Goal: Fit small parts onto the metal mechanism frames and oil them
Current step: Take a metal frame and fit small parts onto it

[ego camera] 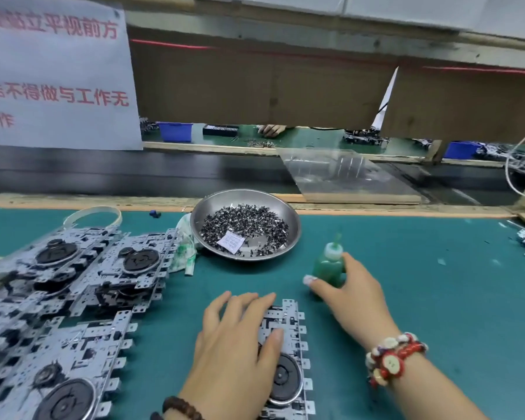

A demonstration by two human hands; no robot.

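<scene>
In the head view, a metal frame (288,338) lies flat on the green bench (422,298) directly in front of the person, its long axis running away from them toward the bowl, with a round black wheel at the near end and tabs along its right edge. The left hand (234,344) rests on top of it, palm down, fingers (243,301) loosely spread and nearly straight over the far end, thumb lying across the middle of the frame. A dark bead bracelet (182,409) sits on that wrist.

The right hand (352,298) is further out on the bench, curled around a small green oil bottle (329,265). The bottle stands upright, its thin nozzle pointing up and slightly away, and the fingers wrap its right side while the thumb reaches across the front near its base. A red and white button bracelet (391,359) is on this wrist.

Just beyond the two hands, a round steel bowl (291,216) holds a heap of small dark parts (246,222) with a white paper slip (229,242) on top. To the left, stacks of similar frames (82,283) overlap one another, lying at a slant. A crumpled white and green bag (184,247) lies between these stacks and the bowl. Behind the bench runs a dark conveyor belt (134,174), with a white notice (55,74) in red characters hanging at upper left.
</scene>
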